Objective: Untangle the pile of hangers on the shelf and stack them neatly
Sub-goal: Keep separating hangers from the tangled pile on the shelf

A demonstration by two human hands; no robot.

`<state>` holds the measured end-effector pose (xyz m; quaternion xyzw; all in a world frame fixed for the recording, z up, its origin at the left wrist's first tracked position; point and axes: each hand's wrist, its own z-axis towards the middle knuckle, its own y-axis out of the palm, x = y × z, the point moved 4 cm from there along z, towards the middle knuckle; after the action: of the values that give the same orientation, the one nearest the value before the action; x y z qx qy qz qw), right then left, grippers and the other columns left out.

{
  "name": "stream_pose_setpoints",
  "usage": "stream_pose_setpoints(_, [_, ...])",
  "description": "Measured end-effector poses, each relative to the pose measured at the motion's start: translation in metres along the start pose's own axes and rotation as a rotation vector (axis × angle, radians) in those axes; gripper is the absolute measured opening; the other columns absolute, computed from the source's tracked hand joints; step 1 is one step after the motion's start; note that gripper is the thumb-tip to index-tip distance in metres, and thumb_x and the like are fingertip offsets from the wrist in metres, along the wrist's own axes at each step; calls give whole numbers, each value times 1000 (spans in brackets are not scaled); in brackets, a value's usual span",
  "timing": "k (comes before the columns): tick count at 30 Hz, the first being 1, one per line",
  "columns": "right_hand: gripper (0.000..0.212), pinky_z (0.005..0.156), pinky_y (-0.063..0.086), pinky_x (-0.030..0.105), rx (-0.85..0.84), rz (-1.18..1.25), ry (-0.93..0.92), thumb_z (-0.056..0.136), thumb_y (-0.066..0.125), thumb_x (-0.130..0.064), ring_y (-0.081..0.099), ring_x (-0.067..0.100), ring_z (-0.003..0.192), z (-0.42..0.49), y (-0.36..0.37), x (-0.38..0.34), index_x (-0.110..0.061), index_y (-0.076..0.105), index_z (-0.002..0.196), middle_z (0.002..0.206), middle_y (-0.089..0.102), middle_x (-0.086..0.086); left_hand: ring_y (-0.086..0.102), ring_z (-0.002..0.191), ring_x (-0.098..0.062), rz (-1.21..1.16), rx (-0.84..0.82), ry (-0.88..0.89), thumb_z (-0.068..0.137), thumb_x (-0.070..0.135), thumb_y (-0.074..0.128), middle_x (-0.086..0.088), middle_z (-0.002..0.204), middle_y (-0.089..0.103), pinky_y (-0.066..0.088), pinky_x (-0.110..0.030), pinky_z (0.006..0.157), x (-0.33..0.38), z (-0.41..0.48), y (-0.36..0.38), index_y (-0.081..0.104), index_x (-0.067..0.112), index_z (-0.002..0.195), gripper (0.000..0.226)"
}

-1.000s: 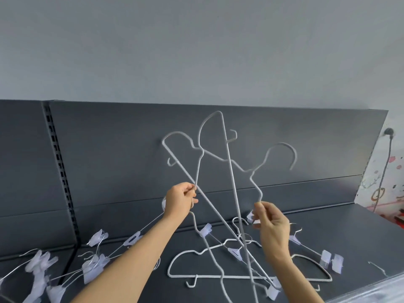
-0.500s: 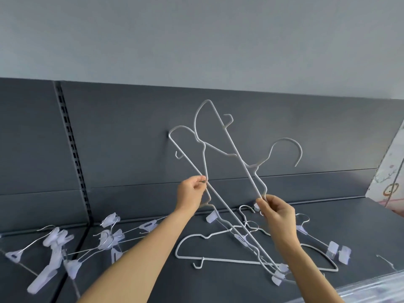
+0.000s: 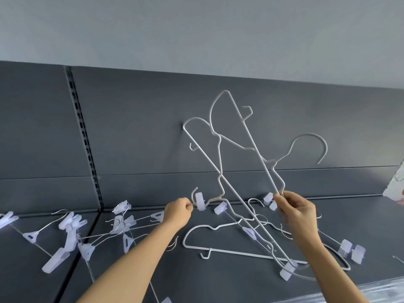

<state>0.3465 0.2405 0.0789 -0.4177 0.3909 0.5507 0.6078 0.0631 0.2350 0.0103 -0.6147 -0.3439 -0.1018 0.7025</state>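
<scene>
Two white wire hangers (image 3: 238,136) stand crossed and tilted above the dark shelf (image 3: 218,281), their hooks and shoulders tangled together. My right hand (image 3: 295,212) pinches the lower wire of one of them near a translucent clip. My left hand (image 3: 178,215) pinches a thin metal clip hanger (image 3: 200,204) by its wire, just left of a clear plastic clip. Another white hanger (image 3: 196,228) lies flat on the shelf under the raised ones.
A heap of metal clip hangers (image 3: 74,232) lies on the shelf at the left. More clips (image 3: 352,250) sit at the right near the shelf's front edge. The dark back panel (image 3: 131,132) rises behind, with a slotted upright (image 3: 84,138).
My left hand let go of the raised white hangers and dropped down to the clip hanger's wire. My right hand kept its hold and the raised hangers tilted slightly.
</scene>
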Motion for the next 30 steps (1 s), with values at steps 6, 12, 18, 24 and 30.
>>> stream_pose_setpoints(6, [24, 39, 21, 15, 0, 15, 11, 86, 57, -2, 23, 8, 43, 0, -3, 6, 6, 50, 65, 44, 32, -6, 43, 71, -22, -178, 90, 52, 90, 10, 50, 2, 61, 47, 32, -27, 59, 0, 9, -18, 48, 13, 64, 26])
stream_pose_setpoints(12, [25, 37, 24, 14, 80, 77, -6, 86, 58, -2, 27, 4, 39, 2, -7, 3, -4, 53, 61, 39, 38, -10, 45, 68, -18, -447, 162, 98, 87, 7, 55, 4, 68, 48, 35, -20, 58, 1, 9, -25, 43, 21, 67, 27])
stream_pose_setpoints(18, [26, 42, 21, 17, 13, -48, -75, 84, 62, -3, 24, 13, 52, -3, 13, 2, 9, 50, 64, 55, 31, 6, 35, 56, -12, -474, 122, 95, 87, 8, 54, 5, 63, 40, 29, -23, 54, 17, 7, -24, 38, 18, 66, 28])
stream_pose_setpoints(24, [21, 43, 21, 18, -7, -120, -63, 82, 64, -2, 24, 11, 51, -8, 5, 7, 12, 55, 69, 56, 32, 9, 37, 58, -13, -422, 132, 121, 87, 5, 50, 0, 67, 47, 30, -21, 53, 13, 13, -39, 39, 18, 68, 25])
stream_pose_setpoints(30, [32, 44, 34, 6, 124, -12, -105, 82, 62, 2, 42, 1, 43, 3, -36, -23, -19, 65, 57, 44, 53, -11, 43, 68, -21, -316, 84, 132, 88, 1, 44, 0, 70, 50, 34, -22, 56, 8, 16, -22, 38, 23, 66, 32])
